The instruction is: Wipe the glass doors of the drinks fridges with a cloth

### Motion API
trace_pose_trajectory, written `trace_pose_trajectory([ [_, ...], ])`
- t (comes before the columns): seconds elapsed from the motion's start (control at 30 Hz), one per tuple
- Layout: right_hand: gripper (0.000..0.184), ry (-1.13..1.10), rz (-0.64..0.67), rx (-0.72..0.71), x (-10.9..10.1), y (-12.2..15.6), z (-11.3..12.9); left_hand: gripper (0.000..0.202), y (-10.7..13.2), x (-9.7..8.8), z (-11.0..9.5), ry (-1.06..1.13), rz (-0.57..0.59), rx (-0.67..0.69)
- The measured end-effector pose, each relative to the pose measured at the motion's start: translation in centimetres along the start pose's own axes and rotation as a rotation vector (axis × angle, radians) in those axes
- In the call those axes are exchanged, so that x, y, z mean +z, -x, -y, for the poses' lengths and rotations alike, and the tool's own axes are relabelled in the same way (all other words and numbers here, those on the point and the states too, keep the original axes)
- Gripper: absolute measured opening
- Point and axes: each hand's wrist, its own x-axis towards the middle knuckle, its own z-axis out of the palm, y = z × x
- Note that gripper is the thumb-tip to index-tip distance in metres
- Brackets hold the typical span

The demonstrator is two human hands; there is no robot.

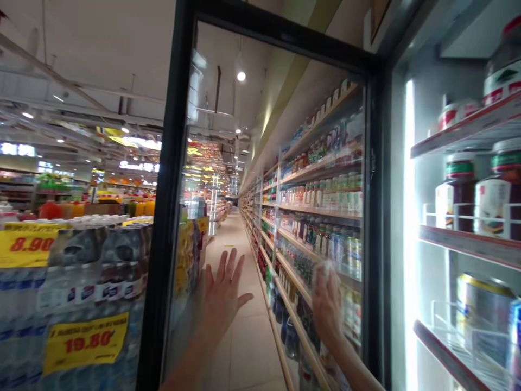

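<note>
A glass cooler door with a black frame stands swung open in front of me. My left hand is at the lower left of the pane, fingers spread and palm toward the glass; whether it touches cannot be told. Lower right, my right hand is against or close to the pane, its fingers together over a pale crumpled wipe. The wipe is blurred and partly covered by the fingers. Shelves of bottles show in the glass, along with a long tiled aisle.
To the right is the lit cooler, its shelf edges carrying dark bottles and a large can. Stacked packs of bottled water with yellow price signs stand left of the door frame.
</note>
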Motion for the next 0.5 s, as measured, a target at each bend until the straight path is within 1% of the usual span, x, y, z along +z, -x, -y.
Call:
trace_pose_trajectory([
  [0.03,0.056,-0.015,0.055,-0.155,0.1,0.4,0.7,0.081,0.0,-0.1,0.0,-0.008,0.003,-0.002],
  [0.07,0.057,-0.024,0.09,-0.263,0.1,0.6,1.3,0.081,-0.1,-0.1,0.0,-0.014,0.005,-0.003],
  [0.1,0.058,-0.025,0.095,-0.305,0.0,0.5,1.6,0.081,-0.1,-0.2,-0.1,-0.019,0.006,-0.006],
  [0.13,0.058,-0.02,0.066,-0.271,0.0,0.1,1.6,0.081,-0.2,-0.2,-0.1,-0.02,0.007,-0.005],
  [0.23,0.056,0.002,-0.102,0.064,-0.1,-2.3,1.5,0.082,-0.3,-0.2,-0.1,-0.021,0.009,-0.003],
  [0.27,0.056,-0.002,-0.123,0.109,-0.1,-3.2,1.6,0.082,-0.3,-0.1,-0.1,-0.022,0.004,-0.003],
  [0.3,0.055,-0.012,-0.108,0.073,-0.1,-4.0,1.8,0.082,-0.2,0.0,-0.1,-0.02,0.0,-0.002],
  [0.4,0.05,-0.041,0.034,-0.266,-0.1,-5.6,1.9,0.079,0.1,0.1,-0.2,-0.003,-0.003,-0.003],
  [0.43,0.048,-0.038,0.048,-0.305,-0.2,-6.1,1.5,0.078,0.2,0.0,-0.2,0.005,-0.001,-0.005],
  [0.47,0.047,-0.029,0.023,-0.262,-0.3,-6.6,0.9,0.078,0.1,-0.2,-0.1,0.013,0.003,-0.004],
  [0.5,0.046,-0.018,-0.027,-0.151,-0.3,-7.2,0.1,0.077,0.0,-0.5,-0.1,0.023,0.003,-0.001],
])
